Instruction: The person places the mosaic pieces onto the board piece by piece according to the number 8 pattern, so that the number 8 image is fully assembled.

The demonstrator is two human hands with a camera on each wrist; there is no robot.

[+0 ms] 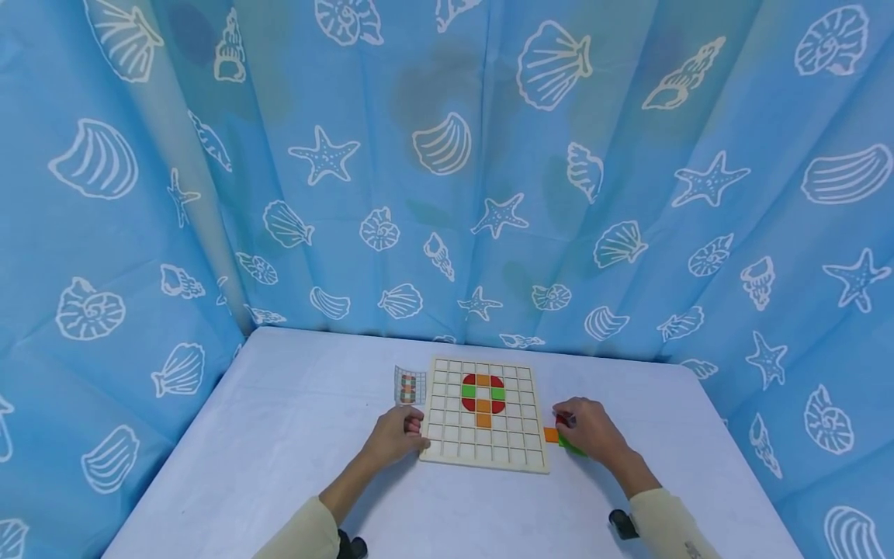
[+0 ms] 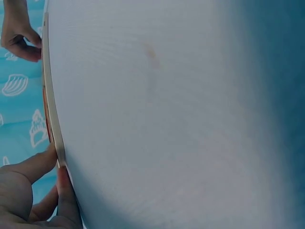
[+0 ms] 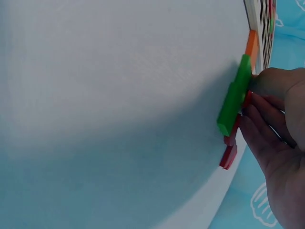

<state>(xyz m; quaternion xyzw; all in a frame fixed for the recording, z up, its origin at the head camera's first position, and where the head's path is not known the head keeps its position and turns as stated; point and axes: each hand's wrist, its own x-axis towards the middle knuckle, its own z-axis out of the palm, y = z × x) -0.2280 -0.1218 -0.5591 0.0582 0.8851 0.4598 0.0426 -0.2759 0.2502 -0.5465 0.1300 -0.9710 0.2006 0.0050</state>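
Note:
My left hand [image 1: 395, 438] grips the lower left edge of a wooden grid board [image 1: 454, 450], thumb and fingers on either side of its rim in the left wrist view. Red, orange and green tiles fill cells in its upper middle, with an orange tile [image 1: 483, 421] below a ring-like shape. Right of the board, my right hand [image 1: 592, 428] is over loose tiles and appears to pinch a red tile [image 3: 247, 99] between thumb and fingers. Green tiles [image 3: 231, 107] and an orange tile [image 3: 251, 44] lie beside those fingers. My right hand partly hides the loose tiles.
A small card [image 1: 410, 387] with a printed grid and coloured pattern lies against the board's upper left side. White cloth covers the table [image 1: 293, 419]. A blue curtain [image 1: 447, 194] with white shell prints hangs behind and at both sides.

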